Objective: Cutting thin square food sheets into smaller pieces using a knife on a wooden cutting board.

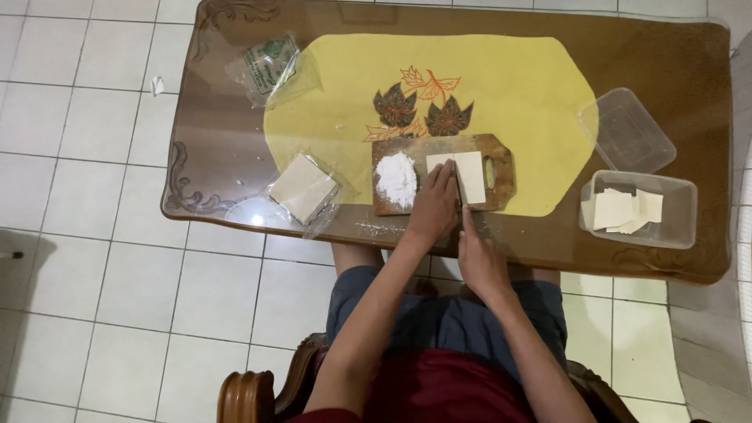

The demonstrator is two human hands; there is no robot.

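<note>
A wooden cutting board [501, 168] lies on a yellow mat, with a pile of white flour [395, 178] on its left half and a pale square dough sheet [470, 176] on its right half. My left hand [433, 205] presses down on the sheet's left part. My right hand [479, 262] grips a knife [460, 196] by the handle, its blade running across the sheet beside my left fingers.
A clear tub [680, 215] with several cut dough pieces stands at the right, its lid [627, 129] behind it. A plastic-wrapped stack of dough sheets [302, 188] lies left of the board, an empty wrapper [266, 66] farther back. The glass-topped table edge [235, 223] runs close to my knees.
</note>
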